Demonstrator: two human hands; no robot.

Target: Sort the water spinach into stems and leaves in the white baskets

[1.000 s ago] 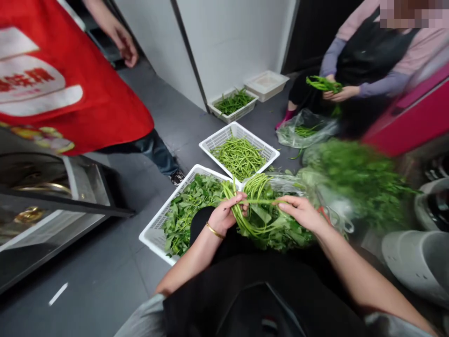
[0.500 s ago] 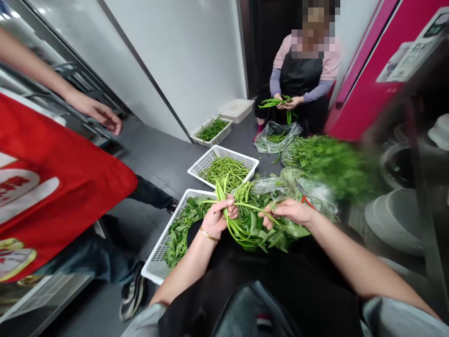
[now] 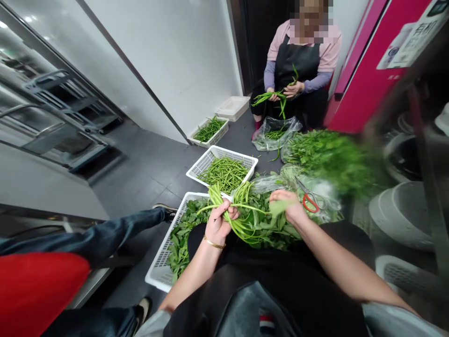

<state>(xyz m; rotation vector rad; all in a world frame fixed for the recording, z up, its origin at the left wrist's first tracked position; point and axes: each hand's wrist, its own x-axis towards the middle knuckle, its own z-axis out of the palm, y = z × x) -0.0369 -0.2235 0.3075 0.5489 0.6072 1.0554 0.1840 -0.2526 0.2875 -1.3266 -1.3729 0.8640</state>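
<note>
My left hand (image 3: 218,223) is closed around a bunch of long green stems (image 3: 240,229), which curve down past the fingers. One stem sticks out sideways from this fist toward the right. My right hand (image 3: 293,209) is pinched on a blurred green leaf (image 3: 278,207), just beyond that stem's end. Below both hands lie leafy greens (image 3: 259,220) that spill over a white basket (image 3: 159,267). Behind them, another white basket (image 3: 196,169) holds cut green stems (image 3: 224,173).
Red-handled scissors (image 3: 310,202) lie on clear plastic at the right. More leafy greens (image 3: 322,157) are heaped beyond. A co-worker (image 3: 298,65) sits opposite, handling green vegetables above a plastic bag (image 3: 268,140). A person in jeans (image 3: 122,229) is close on the left. White tubs (image 3: 400,217) stand right.
My right hand has drawn up and right, away from the sideways stem, with the leaf in it. My left hand keeps its bunch. The person in red has moved down and left in view.
</note>
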